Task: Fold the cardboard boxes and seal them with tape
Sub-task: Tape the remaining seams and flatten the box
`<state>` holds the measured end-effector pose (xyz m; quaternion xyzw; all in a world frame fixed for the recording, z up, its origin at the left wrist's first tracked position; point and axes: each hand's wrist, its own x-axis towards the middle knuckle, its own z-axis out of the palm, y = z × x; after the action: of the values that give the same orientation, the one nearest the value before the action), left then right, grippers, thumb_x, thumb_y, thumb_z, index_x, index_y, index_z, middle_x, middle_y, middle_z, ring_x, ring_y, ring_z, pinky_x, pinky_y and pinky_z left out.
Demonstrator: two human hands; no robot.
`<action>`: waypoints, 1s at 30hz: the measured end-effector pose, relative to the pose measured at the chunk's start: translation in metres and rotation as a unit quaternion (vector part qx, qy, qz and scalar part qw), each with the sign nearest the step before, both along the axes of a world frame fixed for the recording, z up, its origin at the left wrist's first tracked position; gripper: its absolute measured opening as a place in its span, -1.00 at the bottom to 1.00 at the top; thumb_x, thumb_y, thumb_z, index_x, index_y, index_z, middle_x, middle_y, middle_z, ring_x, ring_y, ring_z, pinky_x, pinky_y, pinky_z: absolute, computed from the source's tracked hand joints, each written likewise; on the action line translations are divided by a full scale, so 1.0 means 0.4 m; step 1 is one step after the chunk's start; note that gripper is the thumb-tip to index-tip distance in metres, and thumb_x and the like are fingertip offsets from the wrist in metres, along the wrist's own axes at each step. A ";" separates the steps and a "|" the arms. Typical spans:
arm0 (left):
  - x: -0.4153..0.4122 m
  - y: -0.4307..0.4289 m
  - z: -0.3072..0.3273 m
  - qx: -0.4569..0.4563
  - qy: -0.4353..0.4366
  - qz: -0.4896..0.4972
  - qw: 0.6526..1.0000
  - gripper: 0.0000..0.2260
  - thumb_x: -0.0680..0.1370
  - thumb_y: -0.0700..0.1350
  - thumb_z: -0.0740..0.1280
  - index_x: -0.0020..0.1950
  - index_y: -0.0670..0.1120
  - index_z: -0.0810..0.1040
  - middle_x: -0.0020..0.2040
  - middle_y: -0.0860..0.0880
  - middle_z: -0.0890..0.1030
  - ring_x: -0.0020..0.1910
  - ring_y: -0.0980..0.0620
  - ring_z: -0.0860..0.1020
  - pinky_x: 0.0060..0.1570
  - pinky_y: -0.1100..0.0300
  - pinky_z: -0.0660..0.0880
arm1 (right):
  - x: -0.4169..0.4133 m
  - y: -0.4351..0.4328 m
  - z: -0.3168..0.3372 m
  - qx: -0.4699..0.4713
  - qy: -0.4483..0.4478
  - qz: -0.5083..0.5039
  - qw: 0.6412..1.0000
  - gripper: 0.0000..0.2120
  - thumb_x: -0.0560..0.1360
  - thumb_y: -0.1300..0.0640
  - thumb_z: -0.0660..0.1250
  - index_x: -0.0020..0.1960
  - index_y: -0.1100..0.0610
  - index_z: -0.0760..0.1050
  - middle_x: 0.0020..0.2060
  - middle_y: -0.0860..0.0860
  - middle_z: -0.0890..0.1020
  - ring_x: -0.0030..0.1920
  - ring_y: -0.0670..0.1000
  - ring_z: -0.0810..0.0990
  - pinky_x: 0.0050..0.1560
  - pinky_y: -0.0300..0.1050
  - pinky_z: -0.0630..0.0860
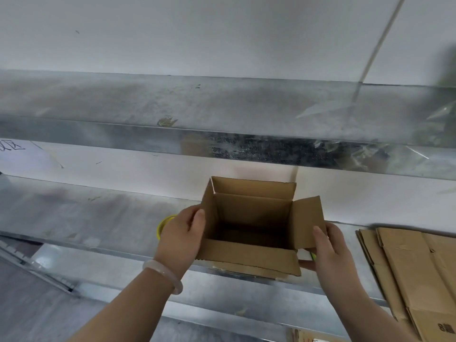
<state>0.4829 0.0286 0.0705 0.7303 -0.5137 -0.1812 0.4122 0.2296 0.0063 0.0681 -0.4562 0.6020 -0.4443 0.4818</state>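
The top sheet of the flat cardboard stack, at the right edge of the metal shelf, bears dark print: a figure 8 beside one character too blurred to read. Thin handwritten strokes on the white wall behind the shelf's left end are illegible

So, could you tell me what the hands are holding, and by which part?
An open cardboard box: the left hand grips its left side, the right hand its right flap.
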 end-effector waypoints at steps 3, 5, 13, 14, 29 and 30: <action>0.028 0.042 0.021 -0.012 0.101 0.059 0.993 -0.79 0.64 -0.01 0.13 -0.06 0.03 0.54 -0.12 -0.01 0.63 -0.14 0.02 0.61 -0.13 0.19 0.62 | 0.021 0.026 0.024 -0.033 -0.005 -0.014 0.999 -0.79 0.66 -0.04 0.04 0.25 -0.07 0.32 0.05 -0.09 0.52 0.02 -0.01 0.55 -0.16 -0.12 0.57; 0.060 0.074 0.047 -0.028 0.170 0.091 0.981 -0.77 0.64 -0.01 0.13 0.01 0.01 0.57 -0.06 -0.01 0.64 -0.09 -0.03 0.64 -0.10 0.15 0.62 | 0.048 0.039 0.050 -0.037 -0.015 -0.017 0.999 -0.77 0.64 -0.09 0.00 0.22 -0.08 0.33 -0.02 -0.16 0.49 -0.04 -0.04 0.52 -0.21 -0.19 0.51; 0.265 0.213 0.137 -0.082 0.262 0.181 0.944 -0.76 0.65 -0.08 0.13 0.07 -0.05 0.59 -0.06 -0.03 0.68 -0.08 0.00 0.65 -0.20 0.22 0.61 | 0.309 0.074 0.140 -0.061 -0.040 0.052 0.996 -0.84 0.61 -0.08 0.11 -0.06 -0.14 0.44 -0.10 -0.15 0.55 -0.09 -0.08 0.57 -0.16 -0.14 0.54; 0.306 0.231 0.138 -0.088 0.276 0.193 0.937 -0.77 0.65 -0.08 0.14 0.04 -0.02 0.60 -0.06 -0.04 0.69 -0.06 -0.02 0.66 -0.16 0.16 0.62 | 0.356 0.078 0.144 -0.061 -0.039 0.064 0.995 -0.84 0.60 -0.08 0.13 -0.01 -0.10 0.47 -0.08 -0.14 0.56 -0.07 -0.06 0.57 -0.13 -0.12 0.54; 1.072 0.535 0.098 -0.094 0.303 0.350 0.882 -0.80 0.64 -0.13 0.19 0.17 -0.02 0.58 -0.03 -0.05 0.67 -0.11 0.05 0.67 -0.10 0.07 0.63 | 1.293 0.151 0.064 0.001 0.010 0.241 0.971 -0.76 0.61 -0.18 0.06 0.11 -0.07 0.37 -0.04 -0.06 0.56 -0.09 -0.03 0.60 -0.14 -0.14 0.51; 1.119 0.543 0.089 -0.096 0.310 0.360 0.874 -0.79 0.64 -0.13 0.18 0.18 -0.02 0.57 -0.01 -0.05 0.66 -0.09 0.04 0.67 -0.06 0.03 0.62 | 1.349 0.145 0.067 -0.002 0.024 0.260 0.965 -0.75 0.62 -0.18 0.04 0.11 -0.07 0.38 -0.03 -0.03 0.57 -0.09 -0.02 0.61 -0.20 -0.16 0.50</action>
<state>0.9306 0.2458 0.1063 0.7279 -0.0756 -0.1872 0.6552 0.7692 0.0644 0.0949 -0.6082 0.4736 -0.2940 0.5651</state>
